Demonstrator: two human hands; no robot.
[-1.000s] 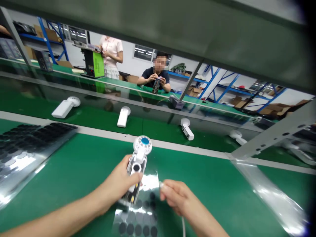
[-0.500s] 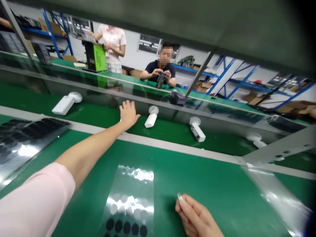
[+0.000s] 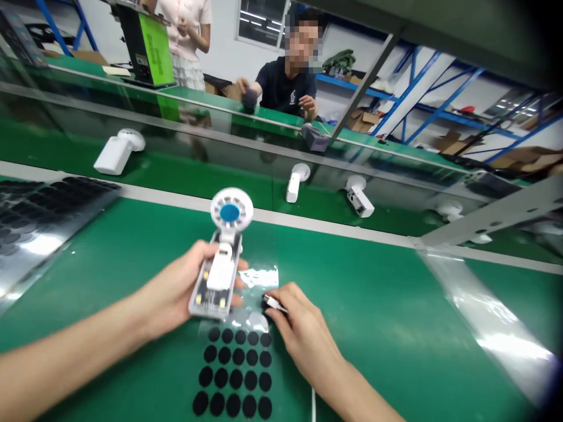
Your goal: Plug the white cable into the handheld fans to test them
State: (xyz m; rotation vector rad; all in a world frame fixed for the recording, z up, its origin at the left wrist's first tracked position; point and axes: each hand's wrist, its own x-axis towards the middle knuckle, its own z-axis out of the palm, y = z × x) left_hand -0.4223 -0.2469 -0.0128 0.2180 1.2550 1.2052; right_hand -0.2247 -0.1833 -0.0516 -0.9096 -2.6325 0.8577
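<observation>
My left hand [image 3: 185, 287] is wrapped round a white device [image 3: 221, 266] with a clear-edged body, small yellow parts and a round head with a blue centre. It is held up over the green table. Close to its right, my right hand [image 3: 301, 325] pinches a white cable plug [image 3: 273, 302], whose cord hangs toward the bottom edge. A dark round piece shows by the plug at the fingertips; whether it is gripped is unclear. Below both hands lies a clear sheet [image 3: 243, 367] with rows of black discs.
On the green belt behind the pale rail [image 3: 153, 196] lie several white devices [image 3: 294, 184]. A stack of disc sheets [image 3: 35, 217] is at the left, clear film [image 3: 488, 328] at the right. A metal post slants at right. Two people are across the line.
My left hand has come back from the belt, now with a white device in it. My right hand has moved up and left with the plug. The view has shifted.
</observation>
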